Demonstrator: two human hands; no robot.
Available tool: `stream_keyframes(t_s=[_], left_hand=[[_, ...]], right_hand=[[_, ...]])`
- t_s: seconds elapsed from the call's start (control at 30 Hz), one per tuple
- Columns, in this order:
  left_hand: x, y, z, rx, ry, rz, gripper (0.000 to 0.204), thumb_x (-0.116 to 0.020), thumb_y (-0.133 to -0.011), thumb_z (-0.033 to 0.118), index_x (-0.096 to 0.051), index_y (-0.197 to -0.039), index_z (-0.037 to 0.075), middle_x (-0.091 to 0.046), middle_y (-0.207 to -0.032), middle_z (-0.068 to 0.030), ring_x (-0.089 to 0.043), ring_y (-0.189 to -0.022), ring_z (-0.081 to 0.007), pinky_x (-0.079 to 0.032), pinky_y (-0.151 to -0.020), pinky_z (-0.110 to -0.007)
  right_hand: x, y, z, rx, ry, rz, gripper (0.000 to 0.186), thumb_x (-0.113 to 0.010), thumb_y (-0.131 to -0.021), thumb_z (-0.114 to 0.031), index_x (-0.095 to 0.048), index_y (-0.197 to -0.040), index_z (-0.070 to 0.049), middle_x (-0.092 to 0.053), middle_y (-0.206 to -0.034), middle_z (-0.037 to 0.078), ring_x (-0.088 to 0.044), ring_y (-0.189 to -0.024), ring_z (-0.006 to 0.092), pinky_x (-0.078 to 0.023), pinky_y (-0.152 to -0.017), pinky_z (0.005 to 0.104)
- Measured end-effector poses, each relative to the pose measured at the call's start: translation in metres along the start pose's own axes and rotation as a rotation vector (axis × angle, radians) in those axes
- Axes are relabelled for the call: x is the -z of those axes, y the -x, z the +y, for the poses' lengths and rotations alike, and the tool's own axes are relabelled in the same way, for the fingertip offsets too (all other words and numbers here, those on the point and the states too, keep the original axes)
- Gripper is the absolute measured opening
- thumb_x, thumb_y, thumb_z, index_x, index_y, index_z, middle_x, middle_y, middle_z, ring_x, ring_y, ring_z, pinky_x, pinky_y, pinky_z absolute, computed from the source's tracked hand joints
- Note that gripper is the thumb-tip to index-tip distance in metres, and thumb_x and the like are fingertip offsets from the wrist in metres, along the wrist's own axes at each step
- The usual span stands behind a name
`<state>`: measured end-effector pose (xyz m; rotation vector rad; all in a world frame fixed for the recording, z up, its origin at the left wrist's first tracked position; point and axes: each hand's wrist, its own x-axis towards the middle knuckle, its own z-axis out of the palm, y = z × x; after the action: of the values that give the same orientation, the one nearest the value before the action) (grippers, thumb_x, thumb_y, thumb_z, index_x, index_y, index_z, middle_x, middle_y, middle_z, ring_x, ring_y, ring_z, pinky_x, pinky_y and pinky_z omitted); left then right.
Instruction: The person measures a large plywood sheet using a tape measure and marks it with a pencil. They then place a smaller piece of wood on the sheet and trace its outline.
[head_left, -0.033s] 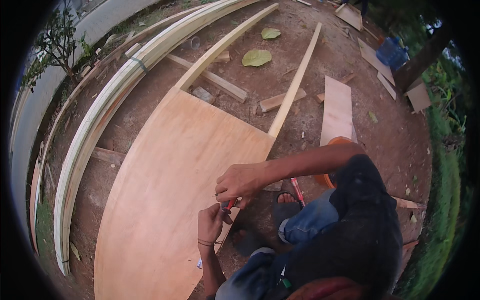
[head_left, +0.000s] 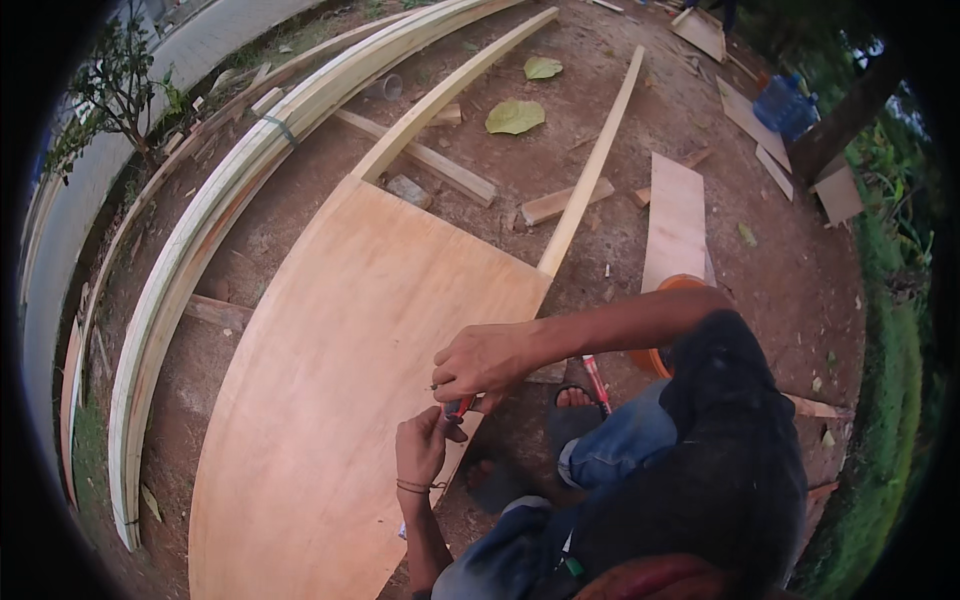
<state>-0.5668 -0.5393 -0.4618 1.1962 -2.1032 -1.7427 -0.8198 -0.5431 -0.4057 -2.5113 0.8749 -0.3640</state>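
A large pale plywood sheet (head_left: 320, 360) lies in front of me on narrow wooden strips. At its right edge, both my hands are close together over a small red-and-black tool (head_left: 458, 409). Its exact kind is mostly hidden by my fingers. My left hand (head_left: 421, 446), with a band at the wrist, is closed around the tool's dark lower part. From above, my right hand (head_left: 482, 362) reaches across with bent fingers closed on the red upper part. A ring-like dark band shows on one right finger.
A bundle of long timber strips (head_left: 200, 240) runs along the left. Two bare strips, one a slim batten (head_left: 600, 150), extend beyond the sheet. An orange bucket (head_left: 680, 282) and a red tube-shaped object (head_left: 595, 380) are by my feet. Blue water jugs (head_left: 785, 105) stand far right.
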Motion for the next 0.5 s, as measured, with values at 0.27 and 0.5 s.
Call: stream_keyframes(t_s=[0.27,0.5], left_hand=[[0.027,0.039,-0.045,0.12,-0.11,-0.063,0.035,-0.052,-0.108,0.024,-0.074,-0.092,0.001,-0.077,-0.072,-0.0081,-0.075,-0.066,-0.0203,-0.056,-0.067,-0.032],[-0.005,0.013,-0.016,0.031,0.223,-0.008,0.04,-0.053,-0.11,0.026,-0.072,-0.093,-0.004,-0.075,-0.072,-0.0103,-0.072,-0.07,-0.0166,-0.054,-0.071,-0.031]], right_hand=[[0.004,0.035,0.028,-0.144,0.085,0.025,0.03,-0.078,-0.072,-0.023,-0.063,-0.093,-0.008,-0.064,-0.091,0.006,-0.066,-0.094,0.0281,-0.056,-0.075,0.0444],[0.018,0.025,0.019,-0.069,0.02,-0.004,0.03,-0.08,-0.072,-0.022,-0.062,-0.092,-0.008,-0.065,-0.091,0.006,-0.066,-0.094,0.0289,-0.056,-0.075,0.0445]])
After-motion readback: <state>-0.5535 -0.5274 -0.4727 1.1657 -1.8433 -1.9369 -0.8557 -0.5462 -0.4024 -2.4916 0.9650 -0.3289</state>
